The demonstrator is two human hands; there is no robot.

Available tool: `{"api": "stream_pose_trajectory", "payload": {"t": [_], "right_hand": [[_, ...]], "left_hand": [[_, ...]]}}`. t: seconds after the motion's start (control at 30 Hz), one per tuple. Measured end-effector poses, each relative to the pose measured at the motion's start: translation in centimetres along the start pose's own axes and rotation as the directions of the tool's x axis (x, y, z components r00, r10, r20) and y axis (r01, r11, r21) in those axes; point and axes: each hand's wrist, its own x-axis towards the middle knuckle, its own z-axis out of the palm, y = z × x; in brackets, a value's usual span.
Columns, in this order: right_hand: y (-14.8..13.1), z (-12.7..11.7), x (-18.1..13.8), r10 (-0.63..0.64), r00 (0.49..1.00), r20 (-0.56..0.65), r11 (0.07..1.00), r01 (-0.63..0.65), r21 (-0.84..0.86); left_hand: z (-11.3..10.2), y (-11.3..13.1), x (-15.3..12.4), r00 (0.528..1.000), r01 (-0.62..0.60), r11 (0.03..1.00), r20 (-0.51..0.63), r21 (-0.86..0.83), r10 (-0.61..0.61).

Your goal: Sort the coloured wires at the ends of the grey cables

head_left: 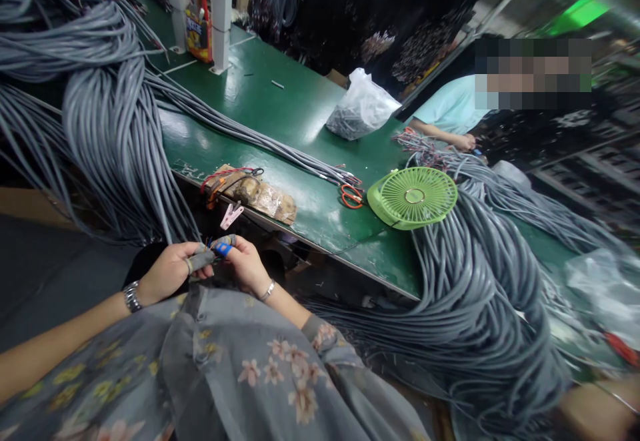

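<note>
My left hand (pixel 173 269), with grey wraps on its fingers and a metal watch at the wrist, is closed on the end of a grey cable (pixel 186 217). Thin coloured wires (pixel 210 243) fan out from that end. Meeting them from the other side, my right hand (pixel 245 262) pinches the wires, with blue and grey wraps on its fingers. Fingers cover most of the cable end. From the left, a thick bundle of grey cables (pixel 115 127) hangs down to my hands. A pink clip (pixel 231 216) sits at the bench edge just above them.
On the green bench (pixel 300 121) lie a taped block (pixel 265 201), orange-handled scissors (pixel 353 196), a green fan (pixel 414 195) and a plastic bag (pixel 363 104). Another large cable bundle (pixel 480 281) drapes over the right side. A co-worker in a light blue top (pixel 450 104) is across the bench.
</note>
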Motion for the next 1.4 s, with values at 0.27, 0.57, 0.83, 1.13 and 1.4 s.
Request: {"api": "stream_pose_trajectory", "payload": {"t": [0.27,0.57,0.83,1.13,1.4], "right_hand": [[-0.9,-1.4,1.8,0.064,0.994,-0.091,0.978,-0.044,0.204],[-2.4,0.2,4.3,0.125,0.988,0.089,0.966,-0.141,0.215],[-2.7,1.3,4.5,0.195,0.981,-0.016,0.874,-0.166,0.456],[-2.4,1.3,4.7,0.164,0.986,-0.038,0.895,-0.133,0.426],[-2.8,1.0,3.9,0.191,0.981,0.047,0.883,-0.192,0.429]], "left_hand": [[-0.6,1.2,0.1,0.992,0.103,0.978,0.086,-0.180,-0.089],[0.1,2.6,2.0,0.978,0.173,0.939,0.166,-0.297,-0.128],[0.1,2.0,2.5,0.967,0.213,0.934,0.196,-0.286,-0.161],[0.6,1.9,2.9,0.962,0.219,0.945,0.216,-0.242,-0.168],[0.4,2.3,1.9,0.971,0.184,0.958,0.192,-0.219,-0.143]]}}
